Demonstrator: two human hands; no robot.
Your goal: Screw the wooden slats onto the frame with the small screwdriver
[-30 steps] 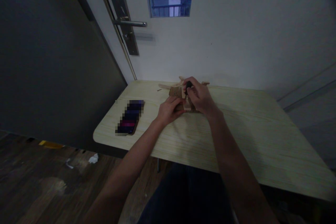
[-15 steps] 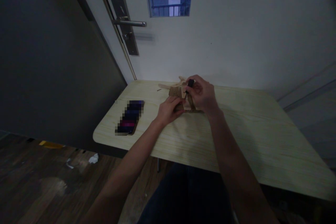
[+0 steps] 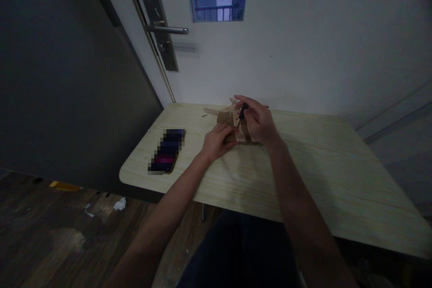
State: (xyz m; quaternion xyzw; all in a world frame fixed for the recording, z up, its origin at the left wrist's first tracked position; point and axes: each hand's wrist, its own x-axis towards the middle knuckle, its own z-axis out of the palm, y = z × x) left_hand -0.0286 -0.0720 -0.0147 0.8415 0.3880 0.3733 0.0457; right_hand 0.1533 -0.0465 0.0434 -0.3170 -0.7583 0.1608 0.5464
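Note:
A small wooden construction (image 3: pixel 225 118) lies near the back of the table, made of pale and brown pieces. My left hand (image 3: pixel 216 142) is closed on its near left side, pressing it with the fingertips. In my right hand (image 3: pixel 260 121) is a screwdriver (image 3: pixel 243 110) with a short black handle, tilted with its tip down at the wood. The thumb rests at the handle while the index finger reaches out over the top. My right hand hides the right part of the construction. A thin screw (image 3: pixel 204 116) lies on the table to the left.
A phone (image 3: pixel 168 150), its screen blurred out, lies on the left of the pale wooden table (image 3: pixel 236 184). Behind the table's back edge stands a white door with a metal handle (image 3: pixel 168 29). White scraps (image 3: pixel 120 204) lie on the floor.
The fingers of my right hand have loosened and stretched over the screwdriver's handle, which leans slightly differently. My left hand and the wooden construction stay where they were.

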